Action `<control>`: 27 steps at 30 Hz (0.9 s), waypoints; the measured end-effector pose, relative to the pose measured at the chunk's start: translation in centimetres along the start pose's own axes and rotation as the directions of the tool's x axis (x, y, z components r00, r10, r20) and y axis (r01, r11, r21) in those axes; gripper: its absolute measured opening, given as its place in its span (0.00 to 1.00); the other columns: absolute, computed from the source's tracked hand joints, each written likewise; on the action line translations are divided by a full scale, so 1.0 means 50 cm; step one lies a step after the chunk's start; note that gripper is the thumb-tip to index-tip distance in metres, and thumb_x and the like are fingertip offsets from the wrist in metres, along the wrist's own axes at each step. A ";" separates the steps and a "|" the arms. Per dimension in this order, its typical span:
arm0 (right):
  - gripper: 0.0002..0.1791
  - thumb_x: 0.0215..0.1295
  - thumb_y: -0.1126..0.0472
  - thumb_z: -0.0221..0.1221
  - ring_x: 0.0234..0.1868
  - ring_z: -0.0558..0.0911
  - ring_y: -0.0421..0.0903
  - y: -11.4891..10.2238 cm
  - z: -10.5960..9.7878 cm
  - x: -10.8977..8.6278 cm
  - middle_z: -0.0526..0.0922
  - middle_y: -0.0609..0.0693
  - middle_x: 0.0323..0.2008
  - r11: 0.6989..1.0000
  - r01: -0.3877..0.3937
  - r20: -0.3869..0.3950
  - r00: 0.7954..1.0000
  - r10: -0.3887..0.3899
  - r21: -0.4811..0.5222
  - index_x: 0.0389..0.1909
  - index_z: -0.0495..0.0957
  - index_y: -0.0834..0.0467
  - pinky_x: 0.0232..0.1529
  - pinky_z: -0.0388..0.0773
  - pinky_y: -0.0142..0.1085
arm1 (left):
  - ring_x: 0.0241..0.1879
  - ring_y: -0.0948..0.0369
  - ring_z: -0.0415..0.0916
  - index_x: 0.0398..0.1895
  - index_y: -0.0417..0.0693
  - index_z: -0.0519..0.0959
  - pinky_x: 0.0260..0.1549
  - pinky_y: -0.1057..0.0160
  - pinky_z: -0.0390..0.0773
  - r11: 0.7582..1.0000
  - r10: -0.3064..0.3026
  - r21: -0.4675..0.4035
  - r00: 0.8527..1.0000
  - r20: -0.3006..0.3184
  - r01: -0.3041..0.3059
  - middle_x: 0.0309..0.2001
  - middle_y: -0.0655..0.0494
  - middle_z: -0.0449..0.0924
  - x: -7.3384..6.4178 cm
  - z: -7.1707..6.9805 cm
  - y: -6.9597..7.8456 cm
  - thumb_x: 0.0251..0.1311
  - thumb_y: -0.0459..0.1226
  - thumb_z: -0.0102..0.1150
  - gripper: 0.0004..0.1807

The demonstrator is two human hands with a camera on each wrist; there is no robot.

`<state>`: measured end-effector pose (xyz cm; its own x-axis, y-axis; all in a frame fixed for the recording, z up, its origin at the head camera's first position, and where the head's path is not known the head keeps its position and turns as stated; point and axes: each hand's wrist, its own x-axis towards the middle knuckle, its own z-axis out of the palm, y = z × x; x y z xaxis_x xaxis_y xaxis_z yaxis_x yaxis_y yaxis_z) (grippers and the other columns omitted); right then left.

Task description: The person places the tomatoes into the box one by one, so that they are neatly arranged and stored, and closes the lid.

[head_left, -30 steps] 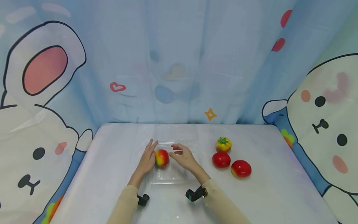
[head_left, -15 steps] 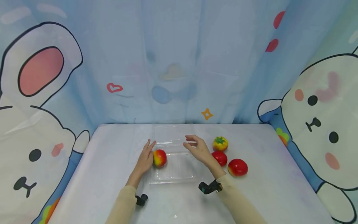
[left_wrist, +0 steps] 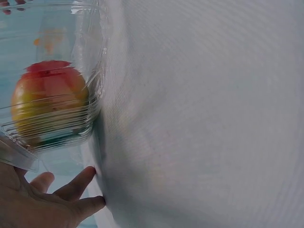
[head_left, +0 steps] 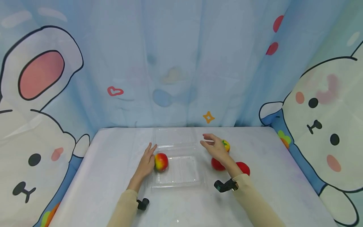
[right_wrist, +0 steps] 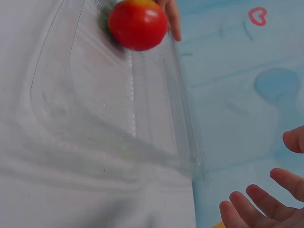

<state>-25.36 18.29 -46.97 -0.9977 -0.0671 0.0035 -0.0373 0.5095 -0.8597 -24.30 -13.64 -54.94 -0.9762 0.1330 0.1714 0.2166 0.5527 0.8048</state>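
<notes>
A clear plastic box [head_left: 181, 186] lies on the white table with its lid folded back. Inside, against the left wall, sits a red-and-yellow toy fruit [head_left: 161, 162]. My left hand [head_left: 146, 162] rests along the outside of that wall, fingers extended; in the left wrist view the fruit [left_wrist: 50, 102] shows through the plastic above the fingers [left_wrist: 78, 185]. To the right of the box my right hand [head_left: 216, 148] hovers with spread fingers and nothing in them. It partly covers a yellow toy fruit [head_left: 227, 145] with a green leafy top.
Two red toy fruits lie at the right, one [head_left: 217, 164] behind my right wrist and the other [head_left: 244, 167] behind the forearm. The raised lid [head_left: 174, 135] reaches toward the table's back edge, where a blue printed curtain [head_left: 175, 63] hangs.
My right hand has moved right, away from the fruit in the box to beside the loose fruits, and now overlaps them in the head view. My left hand stays at the box wall.
</notes>
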 end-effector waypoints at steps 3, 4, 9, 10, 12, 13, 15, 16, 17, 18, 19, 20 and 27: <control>0.27 0.71 0.53 0.57 0.61 0.75 0.62 0.015 -0.013 0.004 0.71 0.63 0.64 1.000 -0.007 -0.016 1.000 0.007 0.005 0.67 0.68 0.59 0.58 0.76 0.52 | 0.73 0.40 0.52 0.73 0.42 0.63 0.69 0.38 0.53 1.000 -0.007 0.000 1.000 -0.002 0.007 0.76 0.39 0.49 0.000 0.000 0.001 0.71 0.30 0.40 0.27; 0.27 0.71 0.53 0.57 0.61 0.75 0.62 0.019 -0.018 0.005 0.72 0.63 0.64 1.000 -0.004 -0.019 1.000 0.004 0.003 0.67 0.68 0.60 0.58 0.76 0.52 | 0.73 0.40 0.51 0.73 0.43 0.63 0.69 0.38 0.53 1.000 -0.013 0.000 1.000 0.000 0.013 0.77 0.39 0.49 -0.001 0.000 0.002 0.71 0.31 0.40 0.27; 0.27 0.71 0.54 0.57 0.60 0.76 0.63 0.035 -0.038 0.004 0.72 0.65 0.63 1.000 0.010 -0.035 0.999 -0.010 0.000 0.66 0.69 0.62 0.59 0.75 0.54 | 0.74 0.41 0.51 0.73 0.43 0.63 0.69 0.38 0.53 1.000 -0.027 0.010 1.000 0.007 0.027 0.77 0.40 0.48 -0.001 0.000 0.001 0.71 0.31 0.40 0.27; 0.27 0.71 0.55 0.57 0.60 0.76 0.63 0.037 -0.042 0.003 0.73 0.66 0.62 1.000 0.015 -0.041 0.999 -0.015 -0.002 0.66 0.69 0.62 0.59 0.75 0.54 | 0.74 0.41 0.51 0.74 0.43 0.63 0.69 0.38 0.53 1.000 -0.027 0.013 1.000 0.007 0.027 0.77 0.40 0.48 -0.001 0.000 0.001 0.71 0.31 0.40 0.27; 0.27 0.71 0.55 0.57 0.60 0.76 0.64 0.041 -0.048 0.003 0.73 0.67 0.62 1.000 0.016 -0.045 0.999 -0.016 -0.008 0.66 0.69 0.63 0.58 0.76 0.53 | 0.74 0.41 0.50 0.73 0.43 0.63 0.69 0.38 0.53 1.000 -0.027 0.015 1.000 0.005 0.027 0.77 0.40 0.48 -0.001 0.000 0.001 0.71 0.31 0.40 0.27; 0.27 0.71 0.55 0.57 0.59 0.76 0.64 0.043 -0.050 0.004 0.73 0.67 0.62 1.000 0.014 -0.047 0.999 -0.015 -0.013 0.66 0.69 0.63 0.57 0.77 0.52 | 0.74 0.40 0.51 0.73 0.43 0.63 0.68 0.38 0.53 0.999 -0.028 0.018 1.000 0.005 0.028 0.77 0.40 0.48 -0.001 0.000 0.000 0.71 0.31 0.40 0.27; 0.27 0.71 0.55 0.57 0.59 0.76 0.64 0.049 -0.054 0.006 0.72 0.67 0.62 1.000 0.003 -0.046 0.999 -0.004 -0.017 0.66 0.69 0.63 0.54 0.80 0.51 | 0.74 0.40 0.51 0.73 0.43 0.63 0.68 0.38 0.53 0.999 -0.029 0.024 1.000 0.005 0.028 0.77 0.40 0.49 -0.001 0.000 0.000 0.71 0.31 0.41 0.27; 0.27 0.71 0.55 0.56 0.60 0.76 0.64 0.052 -0.055 0.007 0.71 0.67 0.63 1.000 -0.002 -0.043 0.999 0.001 -0.023 0.66 0.68 0.64 0.52 0.80 0.50 | 0.73 0.40 0.51 0.73 0.43 0.63 0.68 0.38 0.54 0.999 -0.029 0.026 1.000 0.006 0.029 0.77 0.40 0.49 -0.001 0.000 -0.001 0.71 0.31 0.41 0.27; 0.27 0.71 0.55 0.56 0.60 0.76 0.63 0.056 -0.057 0.008 0.71 0.67 0.63 0.999 -0.010 -0.041 0.999 0.009 -0.031 0.66 0.68 0.64 0.52 0.81 0.50 | 0.73 0.40 0.51 0.73 0.43 0.63 0.68 0.38 0.53 0.999 -0.030 0.025 1.000 0.005 0.029 0.77 0.40 0.49 -0.002 0.000 0.000 0.71 0.31 0.41 0.27; 0.27 0.71 0.55 0.56 0.60 0.76 0.63 0.060 -0.059 0.010 0.70 0.67 0.63 0.999 -0.014 -0.043 0.999 0.012 -0.037 0.67 0.67 0.64 0.53 0.80 0.50 | 0.73 0.40 0.51 0.74 0.43 0.63 0.68 0.38 0.53 0.999 -0.028 0.024 1.000 0.004 0.028 0.77 0.40 0.49 -0.002 -0.001 0.001 0.71 0.31 0.41 0.27; 0.27 0.72 0.55 0.56 0.61 0.75 0.63 0.064 -0.061 0.012 0.70 0.67 0.63 0.999 -0.016 -0.052 0.999 0.013 -0.046 0.66 0.67 0.64 0.54 0.79 0.50 | 0.73 0.40 0.51 0.74 0.43 0.63 0.68 0.38 0.53 0.999 -0.027 0.023 1.000 0.003 0.026 0.77 0.40 0.49 -0.003 -0.001 0.001 0.71 0.31 0.41 0.27; 0.27 0.72 0.55 0.55 0.62 0.74 0.63 0.068 -0.063 0.014 0.70 0.67 0.64 0.998 -0.019 -0.063 0.998 0.016 -0.056 0.67 0.67 0.64 0.56 0.78 0.51 | 0.73 0.40 0.51 0.74 0.43 0.63 0.69 0.38 0.53 0.999 -0.024 0.023 1.000 0.001 0.024 0.77 0.40 0.49 -0.003 -0.002 0.001 0.71 0.31 0.41 0.27; 0.29 0.70 0.56 0.54 0.68 0.62 0.66 0.091 -0.079 0.016 0.64 0.68 0.66 0.983 -0.097 -0.217 0.974 0.062 -0.156 0.67 0.66 0.66 0.68 0.60 0.60 | 0.73 0.40 0.51 0.74 0.43 0.63 0.68 0.38 0.54 1.000 -0.008 0.017 1.000 0.003 0.008 0.77 0.39 0.49 -0.002 -0.001 -0.003 0.71 0.30 0.41 0.27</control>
<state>-26.57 23.96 -48.85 -0.9864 0.1525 0.0610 0.0517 0.6411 -0.7657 -24.24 -13.77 -55.05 -0.9778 0.1310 0.1634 0.2091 0.5673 0.7965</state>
